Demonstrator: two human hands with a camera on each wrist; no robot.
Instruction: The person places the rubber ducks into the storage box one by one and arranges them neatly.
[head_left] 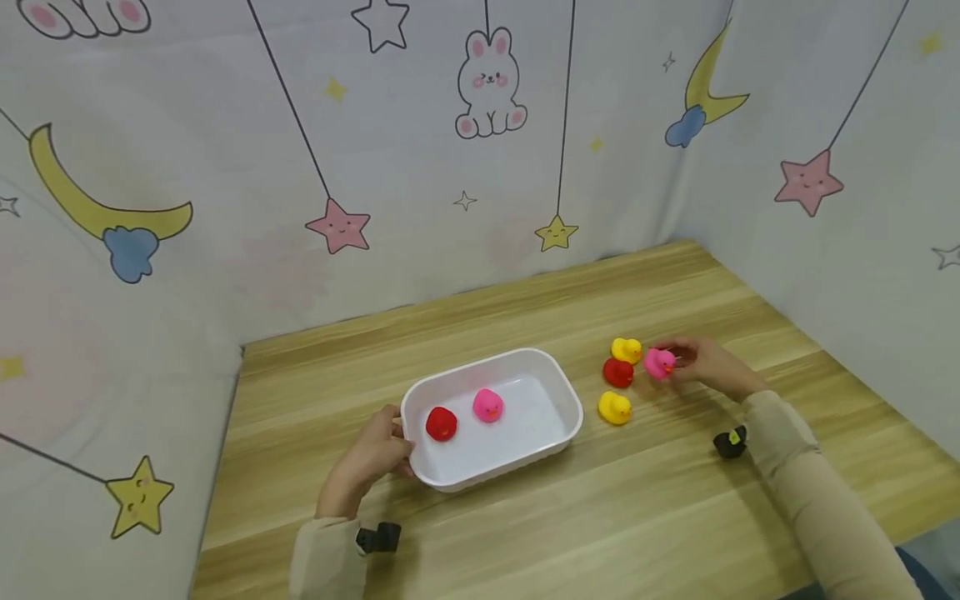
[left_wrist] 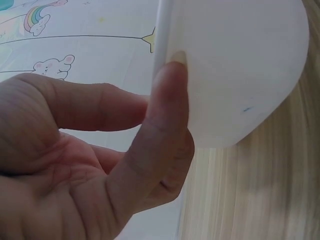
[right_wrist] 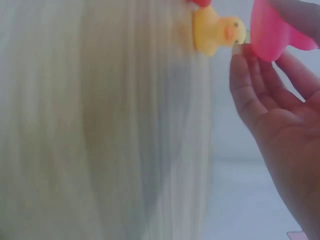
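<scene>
On the wooden table, near its middle, sits a white tub w/ two toy ducks inside: a red duck at the left end and a pink duck just beside it, both upright.

The left hand grips the tub's left end; the left wrist view shows the thumb pressed flat on the outer wall w/ the fingers curled over the rim.

Right of the tub, a small cluster of ducks stands on the bare wood: a yellow duck at the back, a second red duck touching or nearly touching it, and a yellow duck at the front a bit apart, closest to the tub. The right hand pinches a second pink duck at the cluster's right edge, fingers curled round it; whether it is lifted or still on the wood is prob. not readable, right wrist view too blurred.

Nothing lies between the cluster and the tub's rim. A cloth backdrop w/ stars, moons and a rabbit walls in the table at the back and both sides.
</scene>
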